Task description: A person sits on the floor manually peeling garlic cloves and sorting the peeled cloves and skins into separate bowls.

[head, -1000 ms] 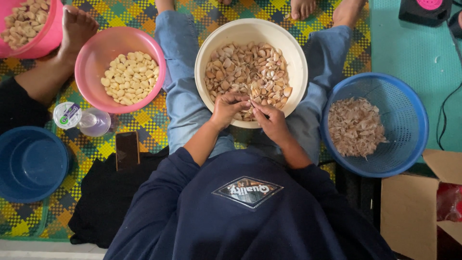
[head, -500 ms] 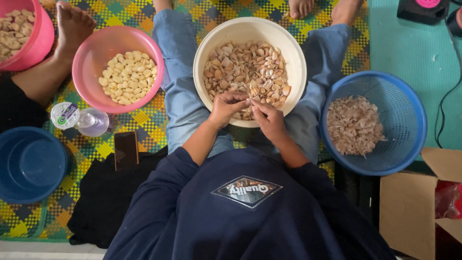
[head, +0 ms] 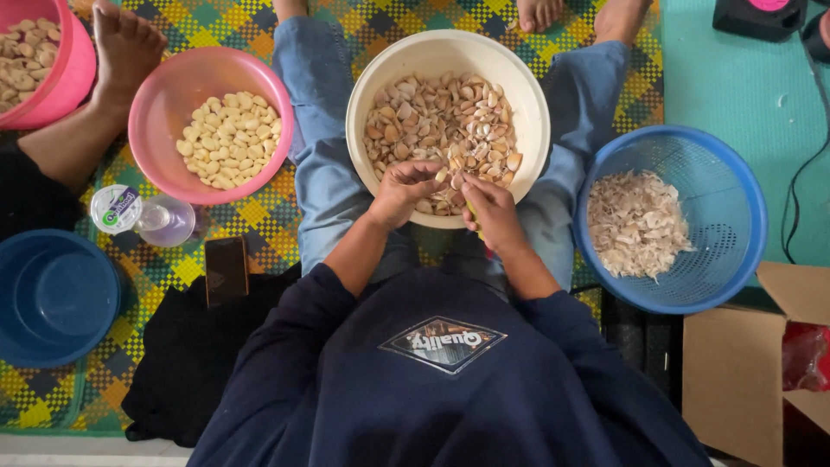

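A cream bowl (head: 527,104) of unpeeled garlic cloves (head: 432,121) rests between my knees. Both hands meet over its near rim. My left hand (head: 402,192) pinches a garlic clove (head: 443,175) at the fingertips. My right hand (head: 488,210) is closed beside it, touching the same clove; a thin yellowish tool seems to show under its fingers, too small to tell. A pink bowl (head: 164,112) with peeled cloves (head: 229,143) sits to the left. A blue basket (head: 735,199) holding papery skins (head: 635,225) sits to the right.
Another person's bare foot (head: 125,47) and leg lie at the left by a second pink bowl (head: 65,73). A dark blue tub (head: 52,298), a sealed plastic cup (head: 117,210), a phone (head: 226,270), black cloth and a cardboard box (head: 743,363) surround me on the checked mat.
The hands have stayed at the bowl's near rim with small finger movements on the clove. The view has shifted slightly; nothing else moved.
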